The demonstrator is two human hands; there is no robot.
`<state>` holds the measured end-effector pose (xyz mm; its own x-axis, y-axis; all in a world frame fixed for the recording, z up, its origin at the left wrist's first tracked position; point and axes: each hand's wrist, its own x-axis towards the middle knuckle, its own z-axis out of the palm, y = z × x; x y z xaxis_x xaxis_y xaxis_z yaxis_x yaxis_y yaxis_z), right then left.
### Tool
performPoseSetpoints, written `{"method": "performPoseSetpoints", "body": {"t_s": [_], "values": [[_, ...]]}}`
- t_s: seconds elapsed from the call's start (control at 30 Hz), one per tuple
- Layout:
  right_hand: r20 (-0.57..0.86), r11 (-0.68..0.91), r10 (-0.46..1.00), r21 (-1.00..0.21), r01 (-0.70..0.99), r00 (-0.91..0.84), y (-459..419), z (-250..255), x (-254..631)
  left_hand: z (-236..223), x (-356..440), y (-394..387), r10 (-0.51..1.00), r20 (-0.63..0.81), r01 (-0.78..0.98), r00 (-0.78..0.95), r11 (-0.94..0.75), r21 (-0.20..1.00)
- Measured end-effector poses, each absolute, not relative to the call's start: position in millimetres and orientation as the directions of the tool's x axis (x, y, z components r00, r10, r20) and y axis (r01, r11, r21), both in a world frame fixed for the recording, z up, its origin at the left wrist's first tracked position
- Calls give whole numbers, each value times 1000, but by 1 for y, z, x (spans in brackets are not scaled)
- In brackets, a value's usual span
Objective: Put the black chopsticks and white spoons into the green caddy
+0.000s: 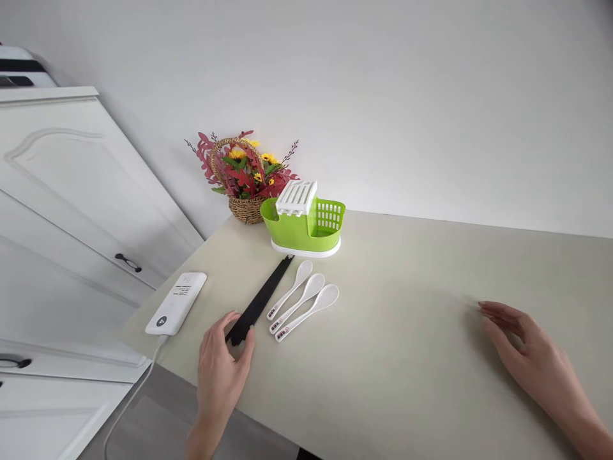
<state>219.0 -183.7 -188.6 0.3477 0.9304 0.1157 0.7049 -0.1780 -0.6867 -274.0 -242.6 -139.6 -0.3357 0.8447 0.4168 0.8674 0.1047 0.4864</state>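
Observation:
My left hand (223, 364) is at the near end of a bundle of black chopsticks (263, 297), its thumb on the right side and its fingers on the left. The chopsticks lie slanted on the table, their far end by the green basket. Just right of them, three white spoons (306, 309) lie side by side, with printed labels on their handles. Far to the right, my right hand (531, 351) rests low over the tabletop with fingers stretched out and thumb apart, holding nothing. Behind the spoons stands a green utensil basket (297, 233) with a white slotted top.
A woven basket of artificial flowers (246, 207) stands behind the green one, near the wall. On the left of the pale table (407, 306) lies a white power bank (177, 303) with a cable hanging over the edge. White cabinets (71, 223) stand beyond.

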Motion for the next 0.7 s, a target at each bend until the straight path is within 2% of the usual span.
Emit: {"method": "performPoseSetpoints", "body": {"t_s": [0.7], "values": [[127, -160, 929, -707, 689, 346, -184, -191, 219, -141, -276, -243, 849, 419, 872, -323, 95, 480]]}}
